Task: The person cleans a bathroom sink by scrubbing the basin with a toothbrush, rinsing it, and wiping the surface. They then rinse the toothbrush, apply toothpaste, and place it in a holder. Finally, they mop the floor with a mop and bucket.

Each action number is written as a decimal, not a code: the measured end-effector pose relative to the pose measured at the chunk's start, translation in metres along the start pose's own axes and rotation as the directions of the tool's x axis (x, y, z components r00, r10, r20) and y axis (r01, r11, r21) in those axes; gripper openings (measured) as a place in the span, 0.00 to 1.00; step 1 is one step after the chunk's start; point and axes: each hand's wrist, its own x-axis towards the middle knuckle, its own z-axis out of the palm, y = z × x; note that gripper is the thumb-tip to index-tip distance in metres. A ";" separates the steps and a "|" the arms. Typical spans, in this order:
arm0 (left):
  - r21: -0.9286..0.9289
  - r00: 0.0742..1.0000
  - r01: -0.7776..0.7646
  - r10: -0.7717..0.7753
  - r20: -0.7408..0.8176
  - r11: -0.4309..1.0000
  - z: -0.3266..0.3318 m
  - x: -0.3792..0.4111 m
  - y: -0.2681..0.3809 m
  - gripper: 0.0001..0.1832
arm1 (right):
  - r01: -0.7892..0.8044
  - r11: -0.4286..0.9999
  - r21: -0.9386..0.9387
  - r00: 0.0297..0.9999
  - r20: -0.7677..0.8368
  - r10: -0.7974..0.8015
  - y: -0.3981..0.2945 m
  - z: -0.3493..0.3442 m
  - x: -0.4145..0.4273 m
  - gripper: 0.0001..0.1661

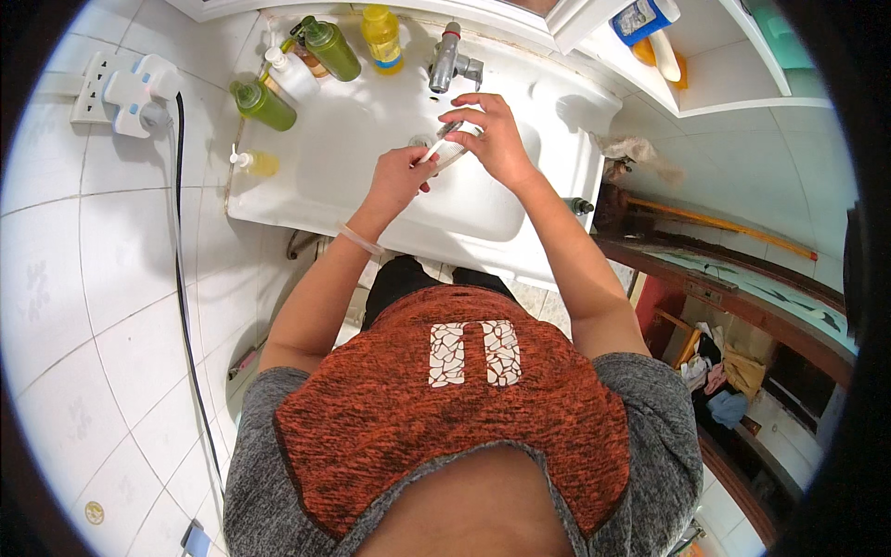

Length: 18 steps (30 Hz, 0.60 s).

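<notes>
Over the basin of a white ceramic sink (327,202), both my hands are at a white comb (433,150) with fine teeth. My left hand (400,177) grips its lower left end between thumb and fingers. At the upper right end, my right hand (498,143) has its thumb and a fingertip on the comb, with the other fingers raised and spread. A small dark clump (451,128) sits between the right thumb and fingers; whether it is hair is too small to tell. Just beyond the hands stands a chrome faucet (445,66).
Green pump bottles (334,52), a white pump bottle (289,73) and a yellow bottle (383,42) line the sink's back left. A small soap pump (256,163) is at its left edge. Corded plugs fill a wall power strip (90,87). An open shelf (724,69) overhangs the right.
</notes>
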 end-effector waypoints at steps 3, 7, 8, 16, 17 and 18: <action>0.158 0.999 -0.035 0.034 0.014 0.987 -0.007 -0.004 0.002 0.12 | -0.032 0.997 0.066 0.974 0.228 0.016 -0.001 -0.008 0.002 0.13; 0.547 0.979 -0.174 0.204 0.007 0.819 -0.018 -0.011 0.005 0.10 | 0.078 0.996 0.037 0.964 0.253 -0.085 -0.007 -0.006 -0.001 0.09; 0.589 0.973 -0.192 0.229 0.013 0.785 -0.020 -0.013 0.006 0.10 | 0.076 0.997 0.011 0.958 0.276 -0.076 -0.007 -0.004 -0.003 0.07; 0.730 0.940 -0.238 0.342 0.006 0.641 -0.019 -0.028 0.013 0.08 | -0.607 0.528 0.594 0.778 0.309 0.547 0.002 0.023 -0.008 0.04; 0.740 0.938 -0.235 0.346 0.004 0.630 -0.019 -0.029 0.014 0.08 | -0.573 0.535 0.620 0.804 0.302 0.512 0.003 0.023 -0.007 0.04; 0.749 0.936 -0.235 0.353 0.002 0.620 -0.020 -0.029 0.015 0.08 | -0.586 0.529 0.615 0.795 0.308 0.523 0.003 0.022 -0.008 0.05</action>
